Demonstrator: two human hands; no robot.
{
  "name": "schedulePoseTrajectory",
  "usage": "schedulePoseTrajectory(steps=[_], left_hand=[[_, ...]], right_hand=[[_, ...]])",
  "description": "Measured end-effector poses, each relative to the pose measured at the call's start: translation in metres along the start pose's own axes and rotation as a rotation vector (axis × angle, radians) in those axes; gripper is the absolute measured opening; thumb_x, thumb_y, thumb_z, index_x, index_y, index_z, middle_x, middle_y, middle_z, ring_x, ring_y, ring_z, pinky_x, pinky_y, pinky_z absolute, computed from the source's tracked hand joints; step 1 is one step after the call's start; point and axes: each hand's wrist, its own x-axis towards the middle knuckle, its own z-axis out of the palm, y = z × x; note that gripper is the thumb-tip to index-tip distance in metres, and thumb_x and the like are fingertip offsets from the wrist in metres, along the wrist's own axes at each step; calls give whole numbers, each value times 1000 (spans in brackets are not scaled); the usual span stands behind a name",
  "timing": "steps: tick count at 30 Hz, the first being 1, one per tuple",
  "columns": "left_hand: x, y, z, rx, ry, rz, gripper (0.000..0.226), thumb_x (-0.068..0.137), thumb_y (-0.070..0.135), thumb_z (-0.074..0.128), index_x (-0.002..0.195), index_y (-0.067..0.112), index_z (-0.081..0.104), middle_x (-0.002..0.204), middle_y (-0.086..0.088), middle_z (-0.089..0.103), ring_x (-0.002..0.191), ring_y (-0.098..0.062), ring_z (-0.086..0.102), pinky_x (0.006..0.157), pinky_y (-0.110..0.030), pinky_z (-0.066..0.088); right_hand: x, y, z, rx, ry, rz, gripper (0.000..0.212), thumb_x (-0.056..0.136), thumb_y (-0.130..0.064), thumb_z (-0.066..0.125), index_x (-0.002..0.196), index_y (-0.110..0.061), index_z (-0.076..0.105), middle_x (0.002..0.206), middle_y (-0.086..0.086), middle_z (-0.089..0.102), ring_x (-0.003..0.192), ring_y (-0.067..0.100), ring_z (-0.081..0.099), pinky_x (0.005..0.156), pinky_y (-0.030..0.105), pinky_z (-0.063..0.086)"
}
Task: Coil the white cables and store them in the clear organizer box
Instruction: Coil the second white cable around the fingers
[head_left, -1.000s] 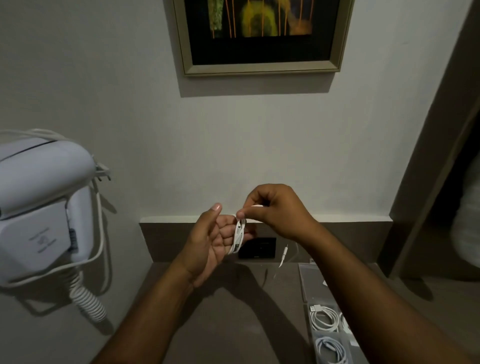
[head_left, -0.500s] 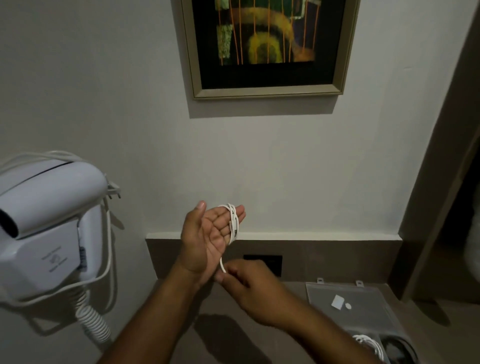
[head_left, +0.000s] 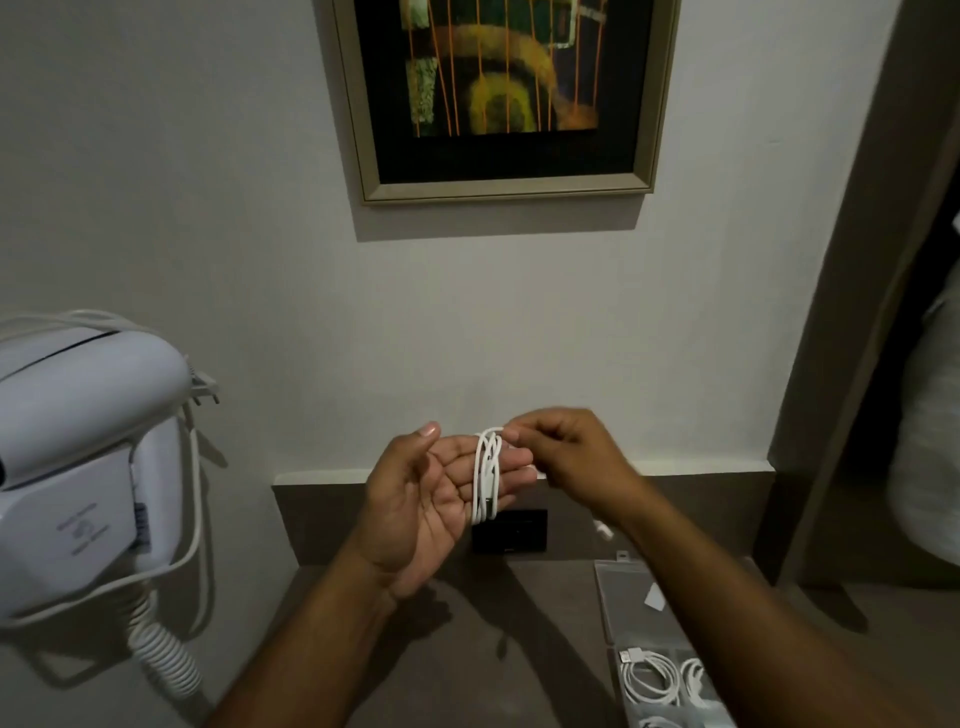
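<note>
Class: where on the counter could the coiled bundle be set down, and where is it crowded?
Free: the brown counter between the hair dryer and the clear organizer box. Crowded: the box's near compartments, which already hold coiled cables.

the white cable (head_left: 487, 478) has a smooth, faintly glossy plastic jacket, as do the coiled cables (head_left: 649, 678) in the clear plastic organizer box (head_left: 618, 603). the wall-mounted hair dryer (head_left: 83, 457) is smooth white plastic with a soft sheen and a ribbed spiral cord. the wall (head_left: 208, 208) is matt painted plaster, the counter (head_left: 519, 649) a matt brown surface, and the picture frame (head_left: 511, 189) a dull, brushed, metallic-looking finish.
</note>
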Motion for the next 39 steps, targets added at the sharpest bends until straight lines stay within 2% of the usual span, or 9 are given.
schedulePoseTrajectory(steps=[6,10,16,21,25,28,31,34,39], left_hand=[[11,9,-6,-132,28,84,57,83,38,46,110,-7,65,119,-32,64,113,-42,63,98,-45,51],[17,3,-17,35,151,148,50,84,33,43,110,-4,64,117,-26,68,114,-39,63,101,-43,50],[9,0,-20,287,138,-48,48,85,49,43,83,14,76,85,-16,77,76,-26,74,68,-33,60],[12,11,-2,825,70,-100,69,83,76,34,66,18,68,64,-11,73,58,-24,70,65,-34,59],[12,12,2,845,-9,-180,79,80,81,30,57,13,63,52,-8,64,51,-23,61,65,-39,59],[11,12,-2,726,-24,-290,75,77,80,42,61,10,64,52,-9,63,47,-22,59,62,-36,56],[10,4,0,554,29,-318,62,75,70,59,64,9,63,51,-9,60,44,-20,57,60,-33,58],[9,-7,-3,454,15,-247,40,77,48,72,78,8,66,65,-10,66,56,-19,64,62,-30,57],[7,-12,-5,557,-1,-114,13,86,1,66,98,2,67,83,-13,76,74,-20,72,70,-27,59]], right_hand=[[-53,27,68,-152,-226,206,29,98,-29,50,70,-32,59,55,-11,55,48,-1,48,49,17,41],[-61,-8,73,-646,-351,-79,20,98,-28,50,80,-21,56,72,-7,56,63,5,52,57,22,38],[-36,-59,15,-1122,-164,-527,11,83,-28,72,92,-23,74,94,3,62,85,23,54,63,31,42],[-28,-38,7,-885,-137,-551,9,81,-24,76,87,-18,76,106,3,63,94,14,58,71,23,47],[-30,-20,10,-433,-138,-355,5,84,-21,72,85,-16,72,87,-2,72,81,7,67,73,26,54],[-39,-6,18,-471,-116,-363,8,90,-28,63,89,-21,64,82,-6,70,75,6,64,67,23,51],[-43,3,21,-624,-90,-414,13,96,-37,50,93,-26,55,84,-12,64,74,3,56,65,10,42],[-43,12,17,-584,8,-362,12,95,-35,51,95,-25,56,85,-7,66,73,6,58,64,15,43],[-43,19,14,-425,111,-302,4,91,-29,57,89,-29,60,77,-11,66,70,5,61,61,9,43]])
